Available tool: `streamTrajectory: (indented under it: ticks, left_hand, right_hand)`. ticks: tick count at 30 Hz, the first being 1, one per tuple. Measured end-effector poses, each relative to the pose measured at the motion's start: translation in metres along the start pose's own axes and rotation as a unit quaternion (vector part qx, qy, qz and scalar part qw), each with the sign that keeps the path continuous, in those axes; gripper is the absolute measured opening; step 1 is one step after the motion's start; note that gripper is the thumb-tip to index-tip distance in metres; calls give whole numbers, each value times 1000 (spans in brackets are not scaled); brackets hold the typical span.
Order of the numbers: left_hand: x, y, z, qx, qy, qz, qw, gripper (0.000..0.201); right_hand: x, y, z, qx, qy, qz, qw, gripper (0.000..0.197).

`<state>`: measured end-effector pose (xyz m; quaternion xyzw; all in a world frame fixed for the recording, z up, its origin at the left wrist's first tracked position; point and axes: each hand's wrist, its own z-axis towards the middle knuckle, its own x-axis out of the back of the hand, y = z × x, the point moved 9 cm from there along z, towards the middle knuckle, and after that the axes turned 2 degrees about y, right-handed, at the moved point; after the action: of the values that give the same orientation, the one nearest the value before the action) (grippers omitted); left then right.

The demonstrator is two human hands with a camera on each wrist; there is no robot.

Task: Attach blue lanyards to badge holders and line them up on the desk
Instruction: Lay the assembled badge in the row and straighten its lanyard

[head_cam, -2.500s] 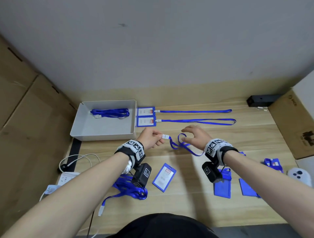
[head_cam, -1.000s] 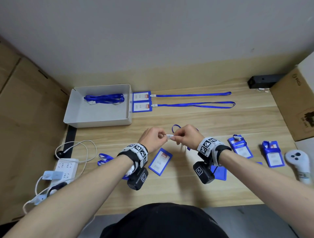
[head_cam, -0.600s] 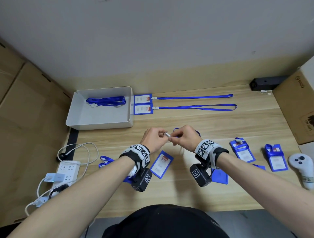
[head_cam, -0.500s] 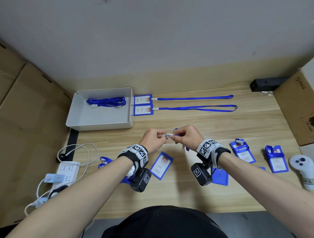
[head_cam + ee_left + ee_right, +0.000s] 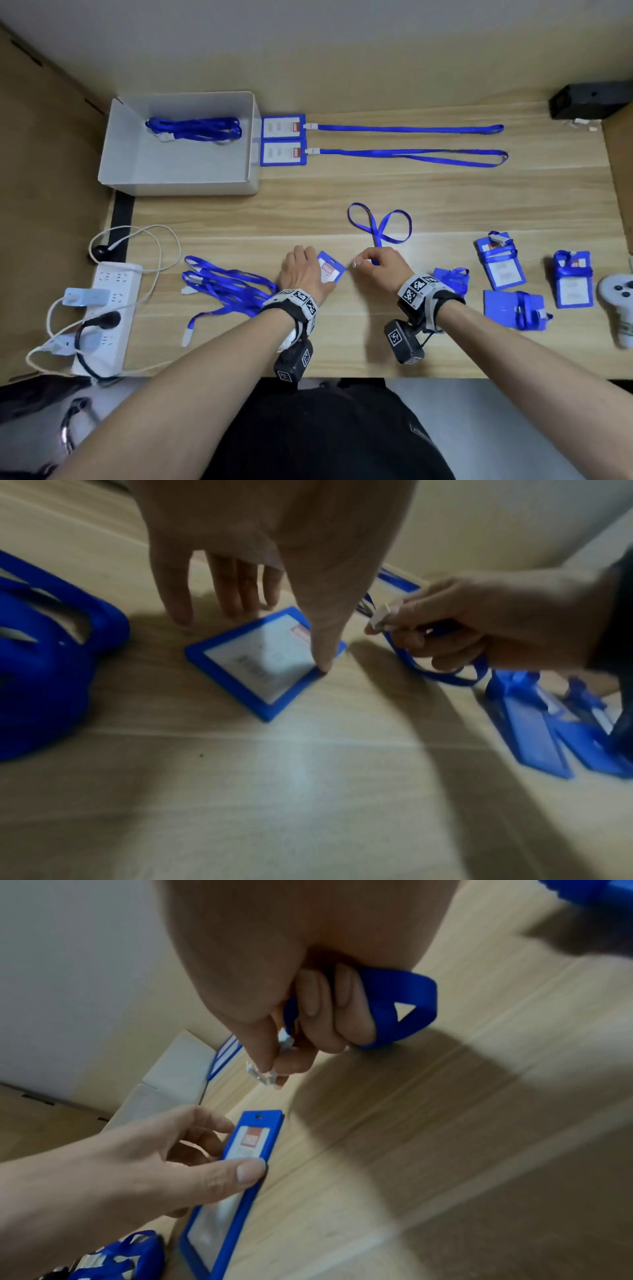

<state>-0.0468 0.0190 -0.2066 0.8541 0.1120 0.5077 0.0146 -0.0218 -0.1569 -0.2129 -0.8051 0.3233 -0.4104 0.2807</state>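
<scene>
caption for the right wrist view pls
Right hand pinches a lanyard clip above the badge holder the left hand steadies.

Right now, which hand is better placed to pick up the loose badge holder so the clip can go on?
Left. The left hand already has its thumb and fingers on the badge holder on the desk, while the right hand is busy pinching the lanyard clip.

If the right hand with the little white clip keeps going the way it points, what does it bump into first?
Probably the badge holder under the left hand. The right hand aims its clip toward the holder's top edge, though depth is hard to judge.
</scene>
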Motion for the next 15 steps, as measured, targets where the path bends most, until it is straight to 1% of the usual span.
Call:
streamTrajectory:
  ticks: [2, 3, 4, 5, 7, 8, 12, 15]
  left_hand:
    - [-6, 2, 2, 21, 12, 13, 1000, 68]
    - [-7, 4, 2, 31, 3, 1, 1000, 66]
    - [-6, 5, 3, 37, -12, -18, 999, 60]
    - [-7, 7, 5, 36, -27, -41, 998, 51]
    - [-5, 11, 7, 13, -63, -90, 994, 29]
    - [-6, 12, 6, -3, -79, -110, 991, 24]
    - [5, 11, 4, -50, -99, -176, 978, 19]
    - [27, 9, 7, -72, -90, -218, 969, 14]
  right_hand:
    - [-1, 3, 1, -5, 7, 2, 1000, 11]
    - [-1, 5, 1, -7, 9, 5, 1000, 11]
    - [-2, 6, 1, -9, 9, 8, 1000, 11]
    - [-2, 8, 1, -13, 7, 9, 1000, 13]
    - [-1, 5, 1, -12, 5, 5, 1000, 15]
    - [0, 3, 2, -12, 4, 5, 1000, 15]
    - [4, -14, 4, 2, -9, 17, 1000, 15]
    - [2, -38, 2, 22, -29, 14, 999, 13]
